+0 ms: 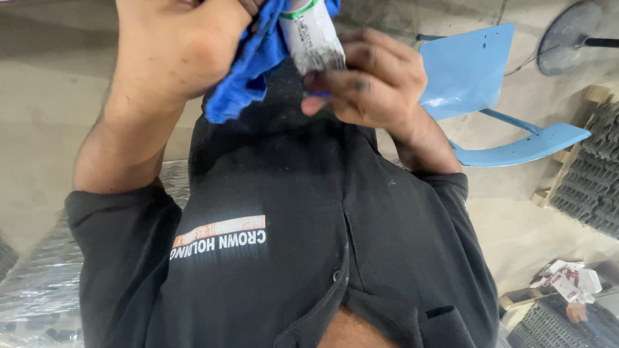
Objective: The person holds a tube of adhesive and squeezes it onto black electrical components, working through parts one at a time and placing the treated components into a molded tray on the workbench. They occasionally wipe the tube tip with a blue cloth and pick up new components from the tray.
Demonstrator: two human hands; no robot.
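Both my hands are raised in front of my black shirt [290, 212]. My left hand [174, 51] is closed on a crumpled blue cloth [248, 67] and presses it against a white cylindrical tube [309, 35] that has a green band near its top. From the other side, my right hand [374, 80] grips the tube's lower end with smudged, dirty fingers. The tube's upper end runs out of the frame, and the cloth covers part of its left side.
A light blue plastic chair [477, 84] stands to the right on the concrete floor, with a fan [570, 35] behind it. Dark stacked parts [593, 174] sit on a wooden pallet at the far right. Small white-and-red boxes [570, 280] lie lower right. A plastic-wrapped stack [39, 283] is at the lower left.
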